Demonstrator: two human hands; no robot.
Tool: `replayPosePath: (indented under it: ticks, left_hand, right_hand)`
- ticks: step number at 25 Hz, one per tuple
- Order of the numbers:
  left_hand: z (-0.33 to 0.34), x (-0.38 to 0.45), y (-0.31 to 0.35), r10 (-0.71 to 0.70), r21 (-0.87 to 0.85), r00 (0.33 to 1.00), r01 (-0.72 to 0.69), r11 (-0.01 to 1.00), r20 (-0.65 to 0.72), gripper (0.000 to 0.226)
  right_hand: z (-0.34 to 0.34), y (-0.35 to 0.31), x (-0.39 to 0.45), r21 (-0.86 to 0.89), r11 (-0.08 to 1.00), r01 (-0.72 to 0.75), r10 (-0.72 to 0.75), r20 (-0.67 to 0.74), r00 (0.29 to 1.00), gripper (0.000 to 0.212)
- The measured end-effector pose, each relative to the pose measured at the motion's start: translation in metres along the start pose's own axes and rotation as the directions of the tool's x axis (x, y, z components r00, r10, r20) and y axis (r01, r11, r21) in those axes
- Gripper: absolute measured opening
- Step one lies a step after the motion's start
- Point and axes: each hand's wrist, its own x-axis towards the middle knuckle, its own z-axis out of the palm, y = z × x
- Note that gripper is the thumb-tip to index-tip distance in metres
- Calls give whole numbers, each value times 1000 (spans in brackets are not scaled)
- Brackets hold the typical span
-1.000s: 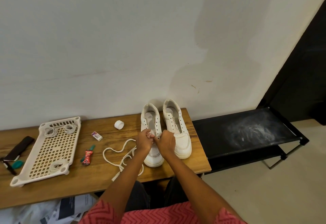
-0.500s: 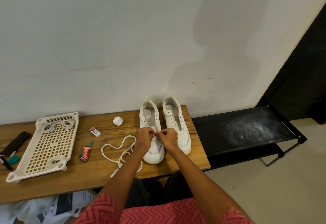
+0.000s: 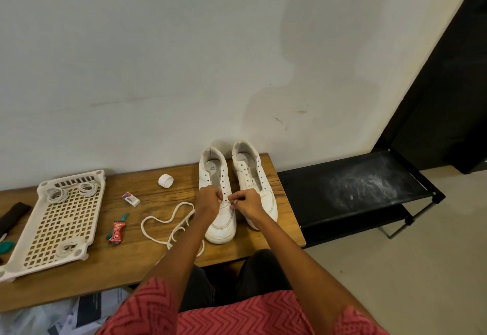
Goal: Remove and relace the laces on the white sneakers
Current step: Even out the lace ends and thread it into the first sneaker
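Observation:
Two white sneakers stand side by side on the wooden table [image 3: 79,276], toes toward me. The left sneaker [image 3: 220,226] has open eyelets up its tongue. The right sneaker [image 3: 253,173] is unlaced. My left hand [image 3: 209,202] and my right hand [image 3: 247,202] meet over the left sneaker's lowest eyelets, each pinching a white lace end there. A loose white lace [image 3: 168,225] lies in loops on the table left of the sneakers and passes under my left forearm.
A white perforated plastic tray [image 3: 60,221] with coiled laces sits at the left. A white cap [image 3: 165,180], an eraser [image 3: 131,199] and a red-green wrapper [image 3: 117,232] lie between the tray and the sneakers. A black rack [image 3: 353,189] stands to the right.
Both hands have slid slightly away from me along the left sneaker and stay pinched together at its lower eyelets. The camera has tilted a little.

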Motion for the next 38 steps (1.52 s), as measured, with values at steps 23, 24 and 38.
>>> replayPosePath:
  ticks: [23,24,38]
  left_hand:
    - [-3,-8,-2,42,-13,998,-42,999,-54,9]
    - [-3,-8,-2,45,-8,998,-45,999,-52,9]
    - [-3,6,-6,175,-30,984,-174,984,35,10]
  right_hand:
    - [8,-14,19,-180,984,14,-27,-65,998,23]
    - [8,-15,18,-186,983,13,-24,-56,998,25]
    - [8,-8,26,-123,992,1,-6,-34,999,22]
